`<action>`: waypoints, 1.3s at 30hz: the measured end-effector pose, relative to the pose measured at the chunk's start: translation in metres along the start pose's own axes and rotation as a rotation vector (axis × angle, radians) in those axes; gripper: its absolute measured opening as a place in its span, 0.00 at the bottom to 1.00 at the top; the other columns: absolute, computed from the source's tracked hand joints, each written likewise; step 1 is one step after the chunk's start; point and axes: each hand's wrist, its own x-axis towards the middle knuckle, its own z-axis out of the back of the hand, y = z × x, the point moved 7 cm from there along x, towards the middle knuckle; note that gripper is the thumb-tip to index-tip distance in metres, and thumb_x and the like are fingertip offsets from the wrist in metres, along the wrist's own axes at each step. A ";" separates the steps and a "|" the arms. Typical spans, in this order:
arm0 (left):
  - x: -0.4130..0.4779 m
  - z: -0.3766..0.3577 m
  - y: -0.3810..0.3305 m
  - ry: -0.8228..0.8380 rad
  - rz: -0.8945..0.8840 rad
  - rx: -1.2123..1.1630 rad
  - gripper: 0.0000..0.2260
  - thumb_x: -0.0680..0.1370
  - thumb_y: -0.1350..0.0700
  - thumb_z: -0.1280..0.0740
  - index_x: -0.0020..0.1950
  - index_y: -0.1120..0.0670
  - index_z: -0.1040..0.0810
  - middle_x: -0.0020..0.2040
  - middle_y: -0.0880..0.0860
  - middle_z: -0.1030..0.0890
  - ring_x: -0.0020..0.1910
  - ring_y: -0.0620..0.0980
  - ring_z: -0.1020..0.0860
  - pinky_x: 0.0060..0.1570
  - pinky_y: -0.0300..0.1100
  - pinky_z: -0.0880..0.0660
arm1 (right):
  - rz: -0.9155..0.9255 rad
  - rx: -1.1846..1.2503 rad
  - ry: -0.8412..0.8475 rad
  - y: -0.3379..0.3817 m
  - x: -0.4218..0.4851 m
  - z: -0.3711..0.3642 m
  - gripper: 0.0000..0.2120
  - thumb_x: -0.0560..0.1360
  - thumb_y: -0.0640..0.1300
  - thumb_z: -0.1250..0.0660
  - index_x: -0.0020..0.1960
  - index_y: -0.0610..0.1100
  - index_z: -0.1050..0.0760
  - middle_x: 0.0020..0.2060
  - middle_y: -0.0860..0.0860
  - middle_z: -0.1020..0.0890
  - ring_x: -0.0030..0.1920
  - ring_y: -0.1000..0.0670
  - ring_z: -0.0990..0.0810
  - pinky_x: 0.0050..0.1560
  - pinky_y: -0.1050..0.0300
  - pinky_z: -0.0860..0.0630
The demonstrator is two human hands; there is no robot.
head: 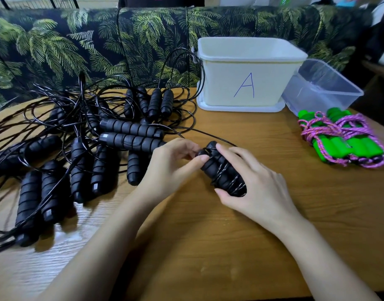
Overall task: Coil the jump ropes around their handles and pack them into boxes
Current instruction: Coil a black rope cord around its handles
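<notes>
A pair of black foam handles (224, 173) lies at the middle of the wooden table (208, 246), with thin black cord wound round it. My right hand (254, 183) grips this bundle from the right side. My left hand (176, 164) pinches the cord at the handles' far end. A loose length of the same cord (186, 131) runs off to the left. A tangled heap of several black jump ropes (78, 144) covers the table's left half. A white box marked "A" (247, 72) stands at the back.
A clear plastic box (323, 88) leans tilted against the white box at the back right. Green-handled ropes with pink cord (343, 137) lie coiled at the right edge. A leaf-patterned sofa (100, 40) runs behind the table.
</notes>
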 end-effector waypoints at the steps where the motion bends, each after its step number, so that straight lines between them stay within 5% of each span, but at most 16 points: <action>1: 0.001 0.000 -0.001 0.010 -0.038 0.019 0.12 0.75 0.46 0.30 0.49 0.55 0.18 0.45 0.51 0.19 0.47 0.50 0.20 0.50 0.39 0.23 | 0.002 0.010 -0.005 0.000 0.000 0.000 0.39 0.68 0.66 0.40 0.77 0.64 0.45 0.68 0.63 0.32 0.54 0.53 0.20 0.40 0.50 0.19; 6: 0.000 -0.002 -0.008 0.056 -0.117 0.042 0.11 0.78 0.49 0.33 0.48 0.57 0.19 0.45 0.51 0.20 0.45 0.50 0.21 0.48 0.39 0.25 | 0.032 0.055 -0.038 0.002 -0.001 0.003 0.39 0.66 0.65 0.37 0.76 0.63 0.41 0.67 0.63 0.30 0.53 0.54 0.20 0.39 0.51 0.19; 11: 0.001 -0.003 0.003 0.106 -0.047 0.023 0.14 0.79 0.46 0.34 0.46 0.55 0.18 0.43 0.52 0.19 0.45 0.53 0.21 0.47 0.55 0.24 | 0.033 0.031 0.010 0.002 0.001 0.000 0.39 0.66 0.66 0.38 0.76 0.64 0.43 0.67 0.65 0.32 0.54 0.55 0.20 0.40 0.53 0.21; 19: -0.001 -0.003 0.025 0.053 0.210 -0.276 0.07 0.73 0.49 0.28 0.46 0.51 0.15 0.46 0.53 0.14 0.48 0.50 0.17 0.56 0.49 0.22 | 0.015 0.088 0.087 0.002 0.007 -0.002 0.36 0.67 0.60 0.28 0.71 0.66 0.41 0.66 0.67 0.33 0.53 0.55 0.22 0.45 0.52 0.22; 27: -0.006 -0.011 0.026 0.243 0.367 -0.443 0.12 0.76 0.52 0.33 0.52 0.58 0.16 0.50 0.59 0.15 0.53 0.55 0.18 0.62 0.51 0.24 | 0.051 0.020 -0.022 0.008 0.003 0.000 0.35 0.65 0.57 0.25 0.69 0.63 0.35 0.64 0.63 0.29 0.54 0.54 0.22 0.36 0.54 0.22; 33: -0.006 -0.028 0.020 0.193 0.345 -0.366 0.16 0.84 0.49 0.43 0.64 0.56 0.22 0.58 0.54 0.17 0.60 0.50 0.20 0.61 0.49 0.24 | -0.026 0.203 0.035 -0.005 0.007 0.001 0.36 0.67 0.62 0.31 0.73 0.65 0.39 0.69 0.67 0.31 0.63 0.59 0.26 0.54 0.49 0.21; 37: -0.008 -0.035 0.023 0.178 0.464 -0.577 0.17 0.83 0.50 0.42 0.64 0.58 0.21 0.58 0.56 0.16 0.60 0.52 0.19 0.65 0.50 0.26 | -0.053 -0.147 0.166 -0.001 0.006 0.000 0.45 0.67 0.71 0.34 0.77 0.65 0.51 0.77 0.63 0.50 0.74 0.53 0.45 0.57 0.47 0.26; 39: -0.009 -0.036 0.025 0.167 0.462 -0.624 0.17 0.82 0.51 0.40 0.64 0.60 0.21 0.57 0.57 0.16 0.59 0.52 0.19 0.63 0.47 0.24 | -0.061 -0.293 0.125 0.005 0.004 0.000 0.51 0.65 0.71 0.31 0.79 0.58 0.52 0.77 0.56 0.44 0.72 0.48 0.39 0.53 0.49 0.23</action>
